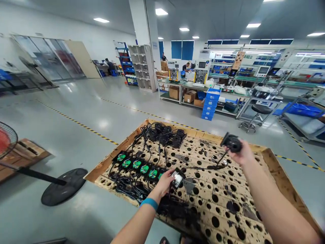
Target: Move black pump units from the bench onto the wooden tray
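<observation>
My left hand [164, 184], with a blue band at the wrist, grips a small black rectangular unit [178, 178] with a pale, shiny face, low over the perforated tan board [203, 189]. Raised above the board's right part, my right hand [241, 154] holds a round black device [232, 143]. A black cable [203, 167] runs between the two parts. Left of my left hand lies a row of black units with green round faces [136, 164]. Black cables are bunched below that row. Behind it sit several round black devices [162, 134] with tangled cables.
Wooden edging [284, 176] surrounds the board. A fan's round black base [64, 186] stands on the floor at left. Farther back are stacked blue bins [211, 103], a stool [260, 108], workbenches with machines, shelves and several people.
</observation>
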`<state>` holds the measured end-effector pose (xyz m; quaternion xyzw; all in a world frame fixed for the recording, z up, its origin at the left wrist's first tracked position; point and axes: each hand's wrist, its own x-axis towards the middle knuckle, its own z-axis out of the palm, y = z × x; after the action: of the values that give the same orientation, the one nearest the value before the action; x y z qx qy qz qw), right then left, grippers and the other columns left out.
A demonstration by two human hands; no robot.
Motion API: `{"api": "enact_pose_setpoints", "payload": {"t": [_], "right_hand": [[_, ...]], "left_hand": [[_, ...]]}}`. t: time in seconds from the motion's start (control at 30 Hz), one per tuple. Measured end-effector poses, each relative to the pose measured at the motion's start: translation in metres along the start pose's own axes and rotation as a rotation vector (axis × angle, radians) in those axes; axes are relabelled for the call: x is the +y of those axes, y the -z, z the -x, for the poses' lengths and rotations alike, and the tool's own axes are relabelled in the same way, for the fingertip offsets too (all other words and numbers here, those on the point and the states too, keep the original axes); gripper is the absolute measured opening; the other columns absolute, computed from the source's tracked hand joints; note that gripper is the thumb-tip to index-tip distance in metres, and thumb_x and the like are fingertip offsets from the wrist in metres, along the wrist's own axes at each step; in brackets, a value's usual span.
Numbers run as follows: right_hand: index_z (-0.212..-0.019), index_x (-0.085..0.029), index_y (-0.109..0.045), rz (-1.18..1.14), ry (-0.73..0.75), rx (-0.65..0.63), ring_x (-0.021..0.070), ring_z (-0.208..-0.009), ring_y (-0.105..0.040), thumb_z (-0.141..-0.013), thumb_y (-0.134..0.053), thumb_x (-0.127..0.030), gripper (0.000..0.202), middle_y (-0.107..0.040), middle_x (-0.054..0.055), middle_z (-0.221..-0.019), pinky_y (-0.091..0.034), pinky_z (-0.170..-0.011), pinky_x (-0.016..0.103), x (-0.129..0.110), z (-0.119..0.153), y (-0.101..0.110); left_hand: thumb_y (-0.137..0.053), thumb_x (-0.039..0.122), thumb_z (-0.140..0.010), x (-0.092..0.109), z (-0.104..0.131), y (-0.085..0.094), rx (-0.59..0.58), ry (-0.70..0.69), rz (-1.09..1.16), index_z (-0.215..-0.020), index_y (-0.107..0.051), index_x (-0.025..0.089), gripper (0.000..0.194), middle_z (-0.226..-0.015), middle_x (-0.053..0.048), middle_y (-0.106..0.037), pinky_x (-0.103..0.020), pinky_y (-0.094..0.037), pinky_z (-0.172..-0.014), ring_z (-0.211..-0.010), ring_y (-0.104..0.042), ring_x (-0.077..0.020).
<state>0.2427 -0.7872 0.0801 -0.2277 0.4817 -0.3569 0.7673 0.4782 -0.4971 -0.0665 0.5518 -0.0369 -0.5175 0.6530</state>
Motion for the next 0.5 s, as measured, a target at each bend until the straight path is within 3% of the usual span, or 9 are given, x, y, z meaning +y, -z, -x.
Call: {"api": "enact_pose_setpoints", "payload": {"t": [0.1,0.23,0.37,0.5], "right_hand": [[-0.095,-0.018,-0.060,0.092,-0.202,-0.009,0.0191,-0.065,-0.062,-0.094,-0.042,-0.042,0.030,-0.064,0.007,-0.074,-0.047,-0.049,0.023,0.033,-0.080,-0.039],[-0.093,-0.016,-0.058,0.143,-0.411,-0.039,0.0192,-0.062,-0.059,-0.092,-0.047,-0.050,0.036,-0.062,0.009,-0.072,-0.046,-0.046,0.024,0.084,-0.158,-0.089],[-0.093,-0.016,-0.057,0.134,-0.505,-0.069,0.0179,-0.063,-0.060,-0.093,-0.045,-0.050,0.037,-0.061,0.008,-0.073,-0.046,-0.044,0.021,0.119,-0.206,-0.120],[-0.096,-0.018,-0.055,0.153,-0.509,-0.054,0.0166,-0.060,-0.059,-0.098,-0.034,-0.039,0.029,-0.058,0.005,-0.070,-0.048,-0.043,0.021,0.139,-0.225,-0.135]], "left_hand": [[-0.075,0.003,-0.048,-0.015,-0.006,0.023,0.123,-0.055,-0.143,-0.087,-0.070,0.015,0.041,-0.095,-0.008,-0.074,-0.044,-0.040,-0.112,-0.113,-0.064,-0.0288],[-0.069,0.018,-0.065,-0.050,-0.007,0.046,0.171,-0.215,-0.605,-0.117,-0.068,0.018,0.052,-0.124,-0.012,-0.070,-0.047,-0.038,-0.117,-0.124,-0.060,-0.0305],[-0.048,0.028,-0.087,-0.077,-0.001,0.056,0.188,-0.373,-1.078,-0.140,-0.055,0.020,0.054,-0.138,-0.013,-0.062,-0.047,-0.043,-0.113,-0.130,-0.056,-0.0291],[-0.045,0.030,-0.091,-0.092,0.009,0.052,0.222,-0.480,-1.494,-0.149,-0.046,0.021,0.059,-0.148,-0.013,-0.053,-0.052,-0.047,-0.107,-0.129,-0.054,-0.0342]]}}
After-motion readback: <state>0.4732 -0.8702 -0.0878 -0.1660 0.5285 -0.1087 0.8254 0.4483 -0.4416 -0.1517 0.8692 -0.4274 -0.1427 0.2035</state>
